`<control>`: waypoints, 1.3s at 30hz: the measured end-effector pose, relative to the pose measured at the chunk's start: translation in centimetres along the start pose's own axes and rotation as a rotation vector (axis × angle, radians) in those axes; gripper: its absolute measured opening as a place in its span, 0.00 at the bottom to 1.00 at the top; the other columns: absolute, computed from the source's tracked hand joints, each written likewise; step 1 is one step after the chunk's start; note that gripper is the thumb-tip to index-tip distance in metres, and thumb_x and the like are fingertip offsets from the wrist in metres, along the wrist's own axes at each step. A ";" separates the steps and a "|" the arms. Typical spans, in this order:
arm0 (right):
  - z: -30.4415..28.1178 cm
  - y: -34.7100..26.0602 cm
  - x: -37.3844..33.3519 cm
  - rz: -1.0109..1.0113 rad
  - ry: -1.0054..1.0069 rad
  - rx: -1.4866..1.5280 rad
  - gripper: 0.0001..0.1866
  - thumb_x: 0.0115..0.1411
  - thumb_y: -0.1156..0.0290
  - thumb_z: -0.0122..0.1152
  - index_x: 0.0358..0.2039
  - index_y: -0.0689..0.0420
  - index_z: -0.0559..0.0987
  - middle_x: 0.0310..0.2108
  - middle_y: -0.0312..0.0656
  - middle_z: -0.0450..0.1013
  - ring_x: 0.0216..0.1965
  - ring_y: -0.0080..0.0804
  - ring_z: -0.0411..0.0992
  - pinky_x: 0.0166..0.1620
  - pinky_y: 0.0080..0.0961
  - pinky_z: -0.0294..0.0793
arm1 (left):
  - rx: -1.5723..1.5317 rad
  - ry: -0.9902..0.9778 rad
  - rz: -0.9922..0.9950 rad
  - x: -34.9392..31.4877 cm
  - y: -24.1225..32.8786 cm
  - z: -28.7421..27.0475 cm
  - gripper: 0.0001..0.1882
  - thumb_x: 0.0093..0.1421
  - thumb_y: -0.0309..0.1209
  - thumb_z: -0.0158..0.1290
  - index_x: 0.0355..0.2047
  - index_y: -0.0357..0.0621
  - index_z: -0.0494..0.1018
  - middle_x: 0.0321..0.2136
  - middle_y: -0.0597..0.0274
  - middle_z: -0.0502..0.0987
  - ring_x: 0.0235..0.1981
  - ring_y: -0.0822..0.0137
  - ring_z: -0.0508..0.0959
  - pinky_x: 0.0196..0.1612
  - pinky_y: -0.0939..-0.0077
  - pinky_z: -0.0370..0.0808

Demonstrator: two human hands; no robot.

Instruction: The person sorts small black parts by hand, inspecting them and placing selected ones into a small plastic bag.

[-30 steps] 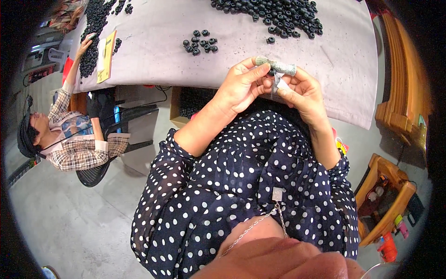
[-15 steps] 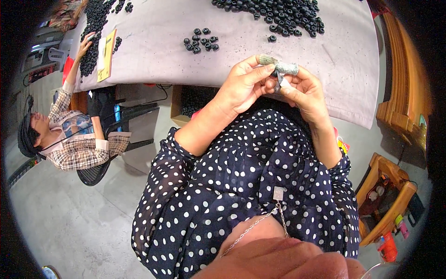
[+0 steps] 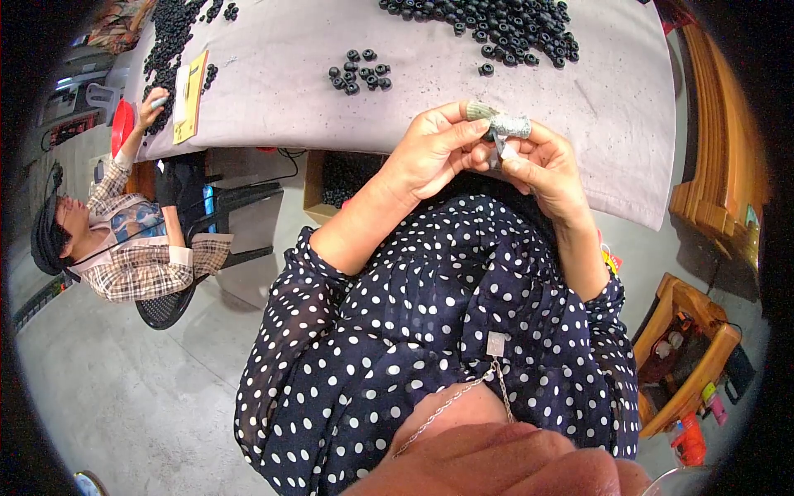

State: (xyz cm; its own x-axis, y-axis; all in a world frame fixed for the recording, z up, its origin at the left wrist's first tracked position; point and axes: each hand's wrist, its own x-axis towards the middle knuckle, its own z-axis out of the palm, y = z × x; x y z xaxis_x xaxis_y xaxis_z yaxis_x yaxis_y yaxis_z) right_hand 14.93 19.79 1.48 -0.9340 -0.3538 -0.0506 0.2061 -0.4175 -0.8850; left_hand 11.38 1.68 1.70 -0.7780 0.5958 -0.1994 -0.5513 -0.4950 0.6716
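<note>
My left hand point(image 3: 438, 150) and my right hand point(image 3: 546, 164) meet just over the table's near edge, both with fingers closed. Greenish-grey knitted finger covers wrap fingertips of both hands. Pinched in my left fingers is a small black rounded piece point(image 3: 491, 134), mostly hidden behind them. A thin, flat grey strip point(image 3: 499, 149), perhaps a small blade, shows between the hands at my right thumb and fingers; its full shape is hidden. On the table beyond my left hand lies a small group of black rounded pieces point(image 3: 361, 73) with holes.
A large heap of similar pieces point(image 3: 513, 29) lies at the far side of the cloth-covered table point(image 3: 289, 99). At left a co-worker point(image 3: 124, 240) in a checked shirt reaches to another pile point(image 3: 169, 41), near a yellow board point(image 3: 192, 99). An open carton point(image 3: 314, 186) stands under the table.
My hands stay together in almost the same place, with only a slight shift of the fingers. The co-worker's hand has drawn back from the pile toward the table's near edge.
</note>
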 end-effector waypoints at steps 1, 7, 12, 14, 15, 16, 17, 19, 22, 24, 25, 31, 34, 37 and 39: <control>0.0 0.0 0.0 0.005 0.001 0.006 0.20 0.52 0.72 0.62 0.45 0.60 0.72 0.24 0.28 0.68 0.19 0.09 0.61 0.19 0.05 0.56 | -0.001 0.004 0.000 0.0 0.0 -0.1 0.10 0.59 0.29 0.50 0.40 0.39 0.70 0.26 0.63 0.74 0.23 0.75 0.73 0.28 0.82 0.75; 0.1 -0.1 0.2 0.011 0.003 -0.012 0.21 0.51 0.71 0.63 0.45 0.60 0.72 0.23 0.28 0.68 0.19 0.09 0.60 0.19 0.06 0.57 | -0.019 0.005 0.007 0.0 -0.1 -0.4 0.11 0.58 0.28 0.50 0.41 0.38 0.70 0.26 0.63 0.74 0.23 0.75 0.73 0.29 0.81 0.75; 0.2 0.0 0.3 0.010 0.027 -0.030 0.20 0.50 0.71 0.63 0.45 0.60 0.73 0.23 0.28 0.68 0.19 0.10 0.60 0.18 0.06 0.56 | -0.036 -0.026 0.013 0.2 0.0 -0.7 0.11 0.58 0.28 0.50 0.41 0.38 0.70 0.26 0.63 0.74 0.23 0.74 0.72 0.28 0.80 0.74; 0.1 0.1 0.3 0.026 0.049 -0.013 0.19 0.50 0.72 0.63 0.44 0.60 0.73 0.23 0.28 0.68 0.18 0.10 0.60 0.17 0.07 0.56 | -0.040 -0.041 0.017 0.3 0.1 -0.8 0.11 0.58 0.28 0.50 0.41 0.38 0.70 0.26 0.63 0.74 0.23 0.74 0.72 0.28 0.80 0.74; 0.0 0.2 0.4 0.031 0.040 -0.010 0.19 0.50 0.72 0.63 0.44 0.60 0.73 0.23 0.28 0.68 0.18 0.10 0.60 0.17 0.07 0.56 | -0.022 -0.041 0.023 0.3 0.1 -0.8 0.11 0.58 0.27 0.50 0.41 0.38 0.70 0.26 0.63 0.74 0.23 0.74 0.72 0.28 0.80 0.74; -0.1 0.3 0.5 0.049 0.038 0.001 0.19 0.50 0.72 0.63 0.44 0.60 0.73 0.23 0.28 0.68 0.17 0.11 0.60 0.17 0.07 0.55 | -0.004 -0.042 0.028 0.4 0.1 -0.8 0.11 0.58 0.27 0.50 0.41 0.37 0.70 0.26 0.63 0.74 0.23 0.74 0.72 0.28 0.80 0.74; -0.2 0.3 0.6 0.062 0.049 0.012 0.19 0.50 0.72 0.63 0.44 0.60 0.73 0.22 0.28 0.68 0.16 0.11 0.60 0.16 0.07 0.55 | -0.004 -0.043 0.025 0.4 0.1 -0.8 0.11 0.58 0.27 0.50 0.41 0.37 0.70 0.26 0.63 0.74 0.23 0.74 0.72 0.28 0.80 0.74; -0.4 0.4 0.9 0.072 0.050 0.023 0.18 0.50 0.72 0.63 0.43 0.61 0.73 0.22 0.28 0.68 0.16 0.11 0.60 0.16 0.07 0.55 | -0.017 -0.056 0.023 0.5 0.0 -0.8 0.12 0.58 0.27 0.50 0.42 0.37 0.70 0.27 0.63 0.74 0.23 0.75 0.72 0.29 0.80 0.74; -0.5 0.3 0.9 0.065 0.042 0.048 0.18 0.51 0.73 0.62 0.43 0.61 0.73 0.23 0.30 0.69 0.16 0.11 0.60 0.16 0.07 0.55 | -0.049 -0.052 0.013 0.8 -0.2 -0.8 0.12 0.58 0.27 0.50 0.42 0.37 0.70 0.27 0.63 0.74 0.24 0.75 0.72 0.29 0.80 0.75; -0.4 0.0 0.9 0.053 0.021 0.061 0.19 0.51 0.73 0.62 0.44 0.62 0.72 0.24 0.31 0.71 0.17 0.11 0.61 0.16 0.07 0.56 | -0.063 -0.045 0.010 1.0 -0.2 -0.9 0.13 0.58 0.28 0.50 0.43 0.37 0.69 0.27 0.63 0.74 0.24 0.75 0.72 0.30 0.80 0.75; -0.3 -0.2 0.8 0.043 0.002 0.068 0.20 0.51 0.73 0.62 0.45 0.62 0.71 0.26 0.33 0.72 0.17 0.11 0.61 0.16 0.07 0.56 | -0.071 -0.021 0.003 1.1 -0.1 -1.0 0.13 0.58 0.28 0.51 0.43 0.37 0.69 0.27 0.63 0.74 0.24 0.75 0.72 0.30 0.79 0.75; 0.1 -0.4 0.8 0.012 -0.003 0.041 0.23 0.51 0.74 0.62 0.48 0.62 0.69 0.29 0.36 0.74 0.19 0.10 0.62 0.18 0.06 0.57 | -0.069 -0.038 0.019 1.4 -0.1 -1.2 0.14 0.57 0.28 0.51 0.44 0.37 0.69 0.27 0.64 0.74 0.23 0.76 0.72 0.31 0.79 0.75; -0.1 -0.4 0.9 0.030 -0.009 0.040 0.23 0.51 0.74 0.62 0.48 0.61 0.69 0.29 0.35 0.73 0.19 0.10 0.62 0.18 0.06 0.58 | -0.099 -0.027 0.034 1.4 -0.2 -1.1 0.11 0.57 0.26 0.52 0.41 0.37 0.70 0.28 0.61 0.76 0.22 0.76 0.74 0.29 0.84 0.75; -0.2 -0.3 1.0 0.040 -0.009 0.036 0.23 0.51 0.74 0.62 0.48 0.61 0.69 0.28 0.35 0.73 0.19 0.10 0.62 0.18 0.06 0.58 | -0.095 -0.029 0.036 1.4 -0.1 -1.0 0.11 0.57 0.26 0.52 0.41 0.37 0.70 0.28 0.61 0.76 0.22 0.76 0.74 0.30 0.83 0.76; -0.2 -0.1 1.1 0.041 -0.003 0.033 0.22 0.51 0.74 0.62 0.48 0.61 0.69 0.28 0.35 0.73 0.19 0.10 0.62 0.18 0.06 0.58 | -0.101 -0.042 0.036 1.3 0.0 -1.1 0.11 0.57 0.26 0.52 0.41 0.37 0.70 0.28 0.61 0.75 0.23 0.75 0.74 0.30 0.82 0.76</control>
State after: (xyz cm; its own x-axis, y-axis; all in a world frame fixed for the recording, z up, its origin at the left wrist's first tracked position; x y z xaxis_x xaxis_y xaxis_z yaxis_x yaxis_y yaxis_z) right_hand 13.84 19.64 1.42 -0.9235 -0.3740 -0.0849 0.2537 -0.4298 -0.8666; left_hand 10.05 1.80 0.67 -0.7854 0.6018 -0.1448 -0.5526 -0.5763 0.6021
